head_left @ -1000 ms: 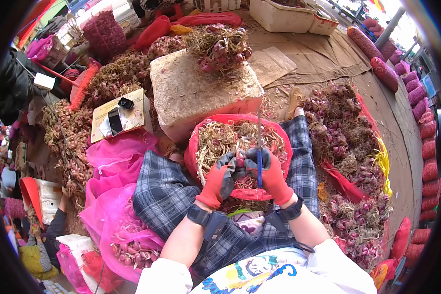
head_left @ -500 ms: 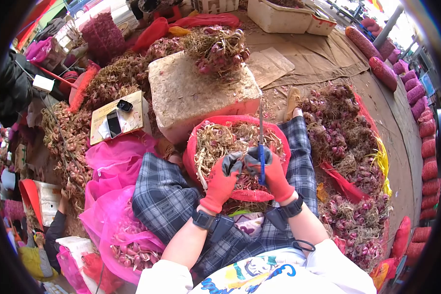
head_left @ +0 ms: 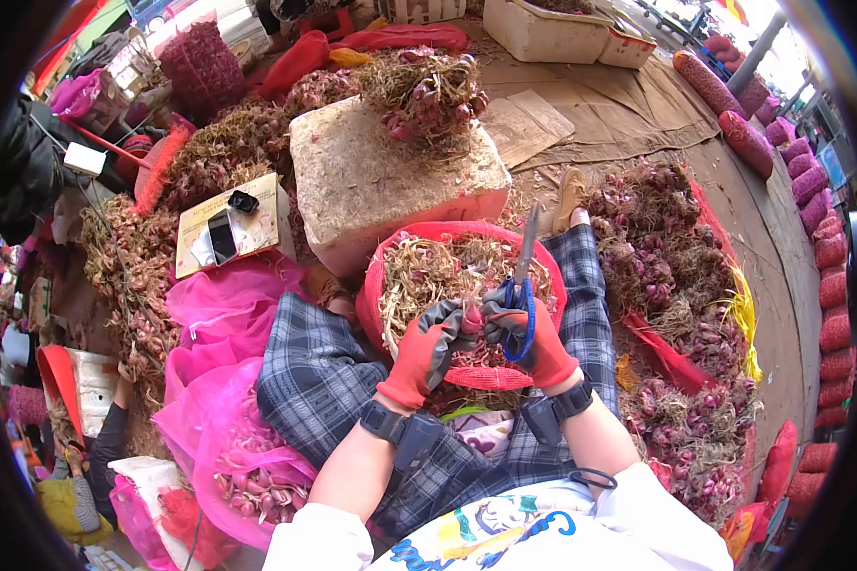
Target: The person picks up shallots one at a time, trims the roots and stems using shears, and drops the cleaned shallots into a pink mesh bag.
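My left hand point(head_left: 427, 350), in a red and grey glove, closes on a small reddish-purple shallot point(head_left: 471, 320) above a red mesh sack. In my right hand point(head_left: 541, 344), gloved alike, are blue-handled scissors point(head_left: 516, 338). Their blades point up and away from me. The two hands are close together, with the shallot between them. Dry stalks and trimmings fill the red mesh sack point(head_left: 490, 379), which stands between my knees. The fingertips around the shallot are partly hidden.
A pale foam box point(head_left: 390, 190) bearing a bunch of shallots point(head_left: 424, 95) stands ahead. Shallot heaps point(head_left: 676, 285) lie right. At left are a pink mesh bag point(head_left: 229, 381) and a carton point(head_left: 262, 224) with a phone point(head_left: 222, 240). Another person's arm point(head_left: 105, 457) shows lower left.
The scissors have turned so that more of their blades and blue handles show. The shallot is now visible at my left fingertips, and my left hand has shifted slightly.
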The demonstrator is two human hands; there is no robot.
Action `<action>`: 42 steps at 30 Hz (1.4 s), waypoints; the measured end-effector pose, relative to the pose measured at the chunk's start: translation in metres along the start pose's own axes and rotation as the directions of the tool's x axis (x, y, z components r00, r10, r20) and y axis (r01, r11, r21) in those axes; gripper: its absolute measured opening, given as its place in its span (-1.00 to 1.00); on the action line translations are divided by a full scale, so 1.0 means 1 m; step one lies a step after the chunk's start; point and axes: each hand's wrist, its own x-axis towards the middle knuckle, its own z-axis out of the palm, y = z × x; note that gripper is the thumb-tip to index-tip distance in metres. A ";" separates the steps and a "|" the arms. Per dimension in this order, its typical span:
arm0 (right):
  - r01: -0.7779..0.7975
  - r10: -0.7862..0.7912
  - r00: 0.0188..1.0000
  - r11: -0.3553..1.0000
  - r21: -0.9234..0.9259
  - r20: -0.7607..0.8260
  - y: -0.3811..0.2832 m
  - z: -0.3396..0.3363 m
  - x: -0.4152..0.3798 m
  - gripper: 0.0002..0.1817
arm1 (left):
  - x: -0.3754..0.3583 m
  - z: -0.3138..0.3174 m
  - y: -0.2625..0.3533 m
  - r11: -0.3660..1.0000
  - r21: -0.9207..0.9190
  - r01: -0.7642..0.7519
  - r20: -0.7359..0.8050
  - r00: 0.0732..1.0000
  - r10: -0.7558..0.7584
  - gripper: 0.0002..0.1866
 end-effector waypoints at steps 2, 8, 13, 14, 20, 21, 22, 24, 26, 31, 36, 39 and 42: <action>0.064 -0.068 0.998 0.969 -0.237 -0.008 0.014 -0.019 0.008 -0.76 | -0.003 -0.002 0.004 1.000 -0.025 0.010 0.030 1.000 -0.009 -0.72; 0.086 -0.095 0.995 0.968 -0.237 -0.028 0.005 -0.009 0.001 -0.72 | -0.003 0.002 0.008 0.998 0.014 -0.063 -0.023 0.998 0.064 -0.74; 0.093 -0.073 0.992 0.974 -0.205 0.101 -0.009 0.006 0.001 -0.73 | 0.000 -0.004 0.001 0.987 0.159 -0.025 -0.001 1.000 0.026 -0.72; 0.060 -0.036 0.991 0.980 -0.188 0.125 -0.009 0.002 0.002 -0.72 | -0.002 -0.003 0.003 0.988 0.155 -0.009 0.015 1.000 0.007 -0.72; 0.238 -0.244 0.966 0.727 -0.644 0.081 0.000 -0.003 0.002 -0.81 | -0.003 0.000 0.007 0.988 -0.153 0.025 0.121 0.993 -0.007 -0.69; 0.312 -0.357 0.924 0.498 -0.809 0.136 0.005 -0.006 0.004 -0.82 | -0.002 -0.003 0.007 0.971 -0.236 0.039 0.118 0.993 -0.012 -0.69; 0.302 -0.375 0.922 0.529 -0.793 0.101 0.011 -0.007 0.005 -0.81 | 0.000 -0.006 0.009 0.993 -0.118 0.002 0.140 0.990 0.015 -0.72; 0.152 -0.181 0.983 0.853 -0.500 -0.010 0.009 -0.011 0.002 -0.79 | 0.000 -0.005 0.008 0.997 -0.023 -0.079 0.046 0.996 0.080 -0.74; 0.108 -0.113 0.994 0.925 -0.365 0.008 0.004 -0.012 0.002 -0.69 | -0.001 -0.005 0.001 0.956 0.262 -0.133 -0.112 0.980 0.167 -0.75; 0.252 -0.241 0.967 0.862 -0.440 0.082 0.001 0.010 0.001 -0.68 | -0.002 0.013 0.001 0.794 0.562 -0.232 -0.016 0.957 0.290 -0.69; 0.072 -0.075 0.996 0.996 -0.051 -0.048 0.005 0.000 0.007 -0.76 | -0.014 0.036 0.015 0.869 0.441 -0.222 -0.010 0.968 0.252 -0.61; 0.162 -0.166 0.985 0.984 -0.077 -0.039 0.005 0.002 0.005 -0.76 | -0.014 0.032 0.011 0.590 0.701 -0.400 0.203 0.906 0.372 -0.54; 0.117 -0.126 0.990 0.984 -0.135 -0.061 0.009 -0.003 0.004 -0.76 | -0.011 0.024 0.008 0.754 0.587 -0.297 0.104 0.950 0.293 -0.65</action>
